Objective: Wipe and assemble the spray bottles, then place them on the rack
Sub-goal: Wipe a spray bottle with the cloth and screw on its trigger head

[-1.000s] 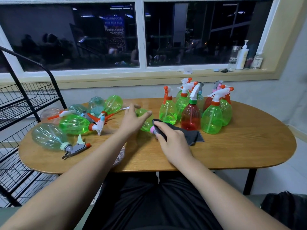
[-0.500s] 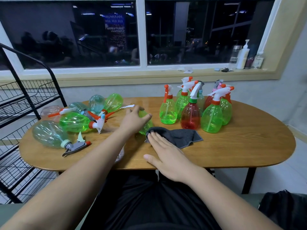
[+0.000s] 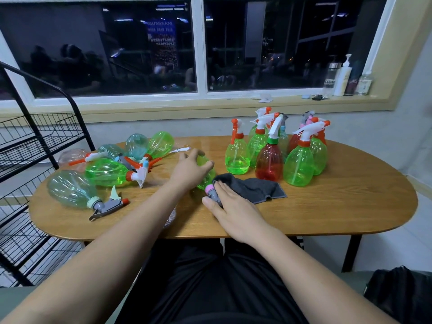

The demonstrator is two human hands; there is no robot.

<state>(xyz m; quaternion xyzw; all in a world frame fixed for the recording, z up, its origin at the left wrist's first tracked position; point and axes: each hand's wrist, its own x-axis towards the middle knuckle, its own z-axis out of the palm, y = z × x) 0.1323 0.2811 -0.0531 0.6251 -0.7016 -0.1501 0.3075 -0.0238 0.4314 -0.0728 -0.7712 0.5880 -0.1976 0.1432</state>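
Oval wooden desk (image 3: 327, 206) under a dark window (image 3: 117, 54). Left hand (image 3: 189, 169) curled over a green spray bottle (image 3: 207, 175) lying on its side mid-desk, neck toward 6 o'clock. Right hand (image 3: 233, 206) flat, fingers straight and together, laid on that bottle's grey trigger head (image 3: 214, 196) below the pink collar (image 3: 209, 189); fingertips touch the dark grey cloth (image 3: 257, 188) at 3 o'clock. Upright assembled bottles (image 3: 271, 160) cluster at 1 o'clock. Toppled bottles (image 3: 105, 171) at 10 o'clock. Black wire rack (image 3: 35, 136) off-desk at 9 o'clock.

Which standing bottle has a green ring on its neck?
The red bottle in front, beside the cloth; the green bottles flanking it have orange rings.
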